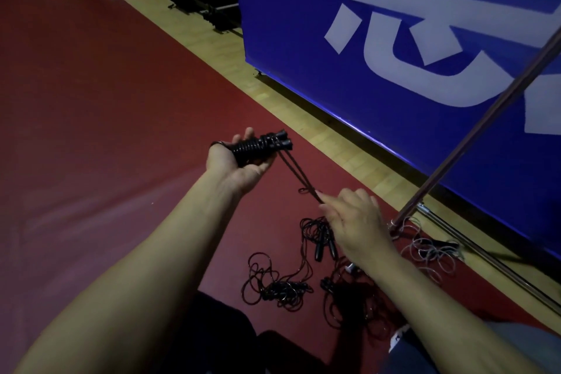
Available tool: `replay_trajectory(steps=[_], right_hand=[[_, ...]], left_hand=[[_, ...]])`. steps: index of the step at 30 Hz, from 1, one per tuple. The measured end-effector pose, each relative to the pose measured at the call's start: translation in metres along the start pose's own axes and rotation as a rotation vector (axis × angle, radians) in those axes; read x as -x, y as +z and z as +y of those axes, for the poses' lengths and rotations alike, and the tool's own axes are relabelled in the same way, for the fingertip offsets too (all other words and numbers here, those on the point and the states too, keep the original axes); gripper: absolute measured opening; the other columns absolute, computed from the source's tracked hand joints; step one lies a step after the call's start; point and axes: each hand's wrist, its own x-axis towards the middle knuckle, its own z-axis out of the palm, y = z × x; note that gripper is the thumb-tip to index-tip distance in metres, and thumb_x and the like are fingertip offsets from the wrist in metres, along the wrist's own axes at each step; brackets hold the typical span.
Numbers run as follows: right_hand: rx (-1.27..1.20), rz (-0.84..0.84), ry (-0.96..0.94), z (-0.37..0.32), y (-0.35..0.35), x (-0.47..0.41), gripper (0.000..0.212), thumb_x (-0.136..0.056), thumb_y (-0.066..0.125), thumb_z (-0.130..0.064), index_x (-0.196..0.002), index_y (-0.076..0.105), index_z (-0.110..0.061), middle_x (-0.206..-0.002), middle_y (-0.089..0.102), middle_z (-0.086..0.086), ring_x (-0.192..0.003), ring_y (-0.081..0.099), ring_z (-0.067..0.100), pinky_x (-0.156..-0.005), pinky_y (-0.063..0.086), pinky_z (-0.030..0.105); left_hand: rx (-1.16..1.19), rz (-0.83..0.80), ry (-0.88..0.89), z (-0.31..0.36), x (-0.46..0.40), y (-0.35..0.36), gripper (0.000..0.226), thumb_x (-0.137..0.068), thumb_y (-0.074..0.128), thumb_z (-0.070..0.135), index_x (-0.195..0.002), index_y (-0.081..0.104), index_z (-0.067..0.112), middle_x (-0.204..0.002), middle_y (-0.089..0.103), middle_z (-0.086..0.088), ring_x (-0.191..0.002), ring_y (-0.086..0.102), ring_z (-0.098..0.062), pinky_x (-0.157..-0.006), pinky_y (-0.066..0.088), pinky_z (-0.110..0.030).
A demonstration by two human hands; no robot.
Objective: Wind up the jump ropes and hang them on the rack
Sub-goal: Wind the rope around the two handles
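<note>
Tangled ropes [282,285] litter the red floor [91,100] beneath both arms, near the rack's pole [473,133] and blue banner [379,48], while the left hand [239,158] grips the half-wound jump rope [261,147] and the right hand [355,222] pinches its taut cord [299,177].

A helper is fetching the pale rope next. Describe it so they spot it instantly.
Start at the big blue banner on the right and follow its lower edge to the rack's slanted pole. At the pole's foot lies a loose, tangled pale rope; the other floor ropes, left on the red mat, are black.
</note>
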Motion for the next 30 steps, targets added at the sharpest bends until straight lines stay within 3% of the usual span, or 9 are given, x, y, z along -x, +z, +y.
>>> replay_trajectory(steps=[5,10,13,17,21,23,25,27,30], right_hand=[[0.055,-0.118,0.091,0.008,0.005,-0.004,0.028,-0.095,0.058,-0.034,-0.095,0.073,-0.011,-0.078,0.044,-0.011,-0.069,0.051,0.016,-0.059,0.033,0.027],[-0.312,-0.270,0.390,-0.003,0.002,-0.001,0.066,-0.098,0.039,-0.016,-0.152,0.008,-0.038,-0.064,0.055,-0.001,-0.053,0.051,0.016,-0.044,0.048,0.035],[-0.441,-0.011,0.307,-0.005,0.001,0.000,0.056,-0.092,0.040,0.006,-0.143,0.043,-0.019,-0.120,0.056,0.000,-0.085,0.056,0.006,-0.072,0.055,0.024],[-0.531,0.100,0.038,-0.016,-0.002,0.006,0.030,-0.087,0.039,-0.005,-0.103,0.059,-0.021,-0.074,0.058,-0.002,-0.064,0.056,0.006,-0.053,0.045,0.016],[-0.346,0.108,-0.056,-0.026,0.001,0.010,0.043,-0.101,0.035,-0.045,-0.119,0.065,-0.020,-0.044,0.030,-0.012,-0.036,0.034,-0.001,-0.037,0.028,0.010],[-0.220,0.173,-0.027,-0.023,0.004,0.007,0.048,-0.102,0.034,-0.045,-0.131,0.061,-0.018,-0.044,0.029,-0.014,-0.038,0.031,-0.002,-0.041,0.021,0.004],[-0.258,0.077,0.038,-0.018,0.010,0.009,0.042,-0.101,0.038,-0.034,-0.136,0.056,-0.018,-0.062,0.060,-0.003,-0.054,0.059,0.011,-0.050,0.043,0.010],[-0.359,0.013,0.089,-0.017,0.017,0.010,0.032,-0.099,0.043,-0.013,-0.125,0.061,-0.007,-0.094,0.063,0.000,-0.076,0.066,0.017,-0.064,0.049,0.016],[-0.392,0.018,0.187,-0.024,0.017,0.009,0.023,-0.098,0.045,-0.002,-0.094,0.062,-0.016,-0.078,0.047,-0.011,-0.061,0.048,-0.001,-0.055,0.036,0.010]], left_hand=[[-0.131,-0.075,-0.073,-0.015,0.009,0.000,0.019,-0.097,0.034,0.012,-0.089,0.052,0.015,-0.078,0.073,-0.008,-0.082,0.068,-0.030,-0.063,0.055,-0.049],[-0.186,-0.144,-0.157,-0.030,0.019,0.001,0.019,-0.096,0.036,0.013,-0.087,0.052,0.017,-0.083,0.074,-0.008,-0.081,0.071,-0.029,-0.066,0.057,-0.049],[-0.123,-0.133,-0.121,-0.027,0.021,0.002,0.019,-0.097,0.035,0.013,-0.090,0.052,0.016,-0.079,0.074,-0.009,-0.078,0.071,-0.032,-0.066,0.057,-0.051],[0.029,-0.034,-0.057,-0.016,0.015,0.001,0.021,-0.098,0.032,0.013,-0.093,0.052,0.013,-0.079,0.073,-0.012,-0.091,0.067,-0.035,-0.067,0.053,-0.057],[0.028,-0.018,-0.041,-0.015,0.016,0.000,0.022,-0.099,0.030,0.014,-0.091,0.051,0.013,-0.077,0.071,-0.011,-0.089,0.066,-0.035,-0.061,0.052,-0.054],[0.014,-0.027,-0.050,-0.016,0.018,0.000,0.022,-0.099,0.031,0.013,-0.092,0.052,0.013,-0.075,0.072,-0.011,-0.088,0.067,-0.034,-0.062,0.052,-0.053],[-0.031,-0.057,-0.080,-0.019,0.021,0.000,0.021,-0.098,0.033,0.012,-0.091,0.052,0.015,-0.075,0.073,-0.010,-0.085,0.068,-0.032,-0.063,0.053,-0.050],[-0.103,-0.090,-0.136,-0.026,0.025,0.000,0.020,-0.097,0.034,0.011,-0.089,0.052,0.016,-0.077,0.073,-0.008,-0.079,0.069,-0.030,-0.064,0.055,-0.047],[-0.131,-0.124,-0.187,-0.038,0.031,0.001,0.019,-0.096,0.035,0.010,-0.089,0.051,0.016,-0.079,0.073,-0.008,-0.075,0.070,-0.029,-0.067,0.055,-0.046]])
